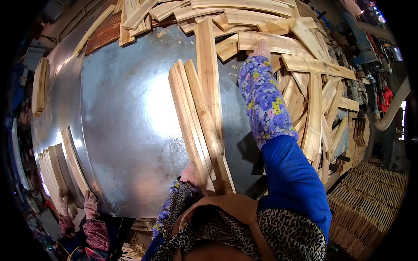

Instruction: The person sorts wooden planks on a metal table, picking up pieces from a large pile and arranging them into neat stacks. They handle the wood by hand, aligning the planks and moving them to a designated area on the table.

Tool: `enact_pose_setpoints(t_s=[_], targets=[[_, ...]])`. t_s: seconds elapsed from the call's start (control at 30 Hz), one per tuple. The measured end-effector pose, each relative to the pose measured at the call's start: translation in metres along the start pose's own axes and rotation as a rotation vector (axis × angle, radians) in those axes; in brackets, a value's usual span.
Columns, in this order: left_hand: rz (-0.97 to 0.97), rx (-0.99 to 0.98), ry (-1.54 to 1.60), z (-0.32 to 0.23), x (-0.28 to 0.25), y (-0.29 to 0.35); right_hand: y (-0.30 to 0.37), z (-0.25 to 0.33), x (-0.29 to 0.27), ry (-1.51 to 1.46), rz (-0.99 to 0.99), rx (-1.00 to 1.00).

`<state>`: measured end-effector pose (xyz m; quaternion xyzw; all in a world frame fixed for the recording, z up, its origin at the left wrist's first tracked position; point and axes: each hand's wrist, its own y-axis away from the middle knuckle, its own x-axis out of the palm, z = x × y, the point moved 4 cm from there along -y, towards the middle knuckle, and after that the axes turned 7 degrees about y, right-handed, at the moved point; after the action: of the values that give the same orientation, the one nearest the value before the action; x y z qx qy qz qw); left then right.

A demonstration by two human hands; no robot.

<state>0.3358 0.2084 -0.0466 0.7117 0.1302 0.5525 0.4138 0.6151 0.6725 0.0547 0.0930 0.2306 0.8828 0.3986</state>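
Note:
My left hand (189,173), in a pale pink glove, is closed on the near end of a bundle of long narrow wooden boards (188,115), its fingers partly hidden. The boards stand side by side on the metal tabletop (126,117), and a wider plank (207,65) runs alongside them. Stretched far forward, my right hand (262,50) grips the near edge of a wooden board (278,45) at the front of a loose heap; the fingertips lie against its face. A floral sleeve covers my right forearm.
Crossed boards (311,108) fill the right side and far edge. At lower left, a co-worker's gloved hands (90,204) are at upright boards (52,174). More boards (40,87) stand at the far left. A large stack of slats (368,209) lies at lower right, below a hose (394,108).

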Motion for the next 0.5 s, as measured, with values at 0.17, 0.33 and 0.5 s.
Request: enact_pose_setpoints(t_s=[0.17,0.33,0.5], targets=[[0.064,0.051,-0.258,-0.042,-0.084,-0.022,0.034,-0.042,-0.079,0.004,0.135,-0.504],[0.269,-0.022,-0.207,-0.077,-0.071,-0.014,0.206,-0.193,-0.24,0.589,0.737,-0.447],[0.138,0.013,-0.194,-0.045,-0.032,0.042,0.343,-0.194,-0.269,0.308,1.144,0.235]])
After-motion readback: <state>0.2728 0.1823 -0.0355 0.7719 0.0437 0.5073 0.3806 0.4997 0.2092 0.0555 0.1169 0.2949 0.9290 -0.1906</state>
